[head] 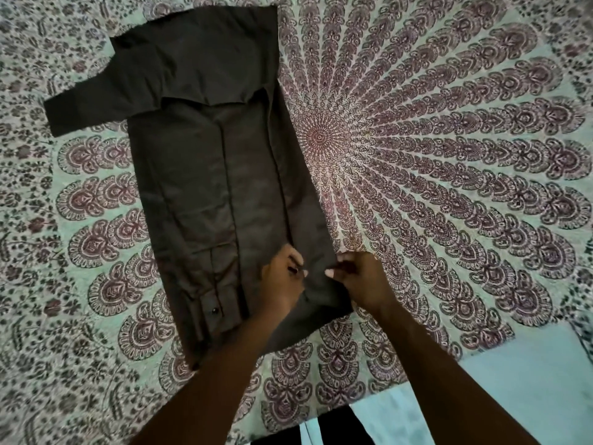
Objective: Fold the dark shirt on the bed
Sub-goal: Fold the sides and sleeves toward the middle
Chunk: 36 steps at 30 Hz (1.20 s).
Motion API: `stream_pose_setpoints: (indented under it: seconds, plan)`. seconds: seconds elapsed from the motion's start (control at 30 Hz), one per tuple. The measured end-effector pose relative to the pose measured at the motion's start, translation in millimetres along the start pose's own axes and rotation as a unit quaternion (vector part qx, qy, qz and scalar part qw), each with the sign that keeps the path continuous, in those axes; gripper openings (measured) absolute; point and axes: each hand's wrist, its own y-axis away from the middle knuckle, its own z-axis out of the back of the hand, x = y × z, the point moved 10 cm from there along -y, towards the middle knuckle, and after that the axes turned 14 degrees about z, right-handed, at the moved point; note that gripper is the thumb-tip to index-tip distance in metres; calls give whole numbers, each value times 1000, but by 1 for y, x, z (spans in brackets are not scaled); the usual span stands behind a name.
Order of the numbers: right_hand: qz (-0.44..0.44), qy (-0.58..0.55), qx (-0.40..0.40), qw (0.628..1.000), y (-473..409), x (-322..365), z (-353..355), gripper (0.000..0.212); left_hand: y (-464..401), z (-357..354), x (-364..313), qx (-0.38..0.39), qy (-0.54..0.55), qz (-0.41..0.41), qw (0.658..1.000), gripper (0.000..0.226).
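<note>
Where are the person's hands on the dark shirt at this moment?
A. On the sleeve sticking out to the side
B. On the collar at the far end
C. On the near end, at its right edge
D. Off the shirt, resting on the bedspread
C: the left hand and right hand both pinch the shirt at its near right edge; the sleeve lies untouched.

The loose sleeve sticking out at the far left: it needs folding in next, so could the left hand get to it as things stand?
Probably yes. Nothing lies on the bedspread between the left hand and the sleeve, but that hand pinches the dark shirt near its hem and must let go first.
</note>
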Motion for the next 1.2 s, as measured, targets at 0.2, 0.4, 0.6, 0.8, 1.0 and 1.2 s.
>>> stream_pose_setpoints:
  seconds: [0.2,0.4,0.6,0.8,1.0,1.2]
  plan:
    - [6,140,-50,989,18,3,8,35,13,-5,13,-53,-53,32,997,17]
    - [86,263,-56,959,37,24,7,43,25,-8,-3,-68,-120,-29,990,31]
    - [78,232,-18,969,31,16,-1,44,19,-7,9,-90,-86,40,991,38]
    - [-7,182,-32,983,31,-1,10,30,15,-13,36,-55,-4,126,991,40]
    - [15,222,-28,975,29,5,10,30,30,-10,19,-89,-119,104,983,43]
    - [237,284,-11,929,10,58,-15,42,12,13,-54,-180,-181,-185,949,35]
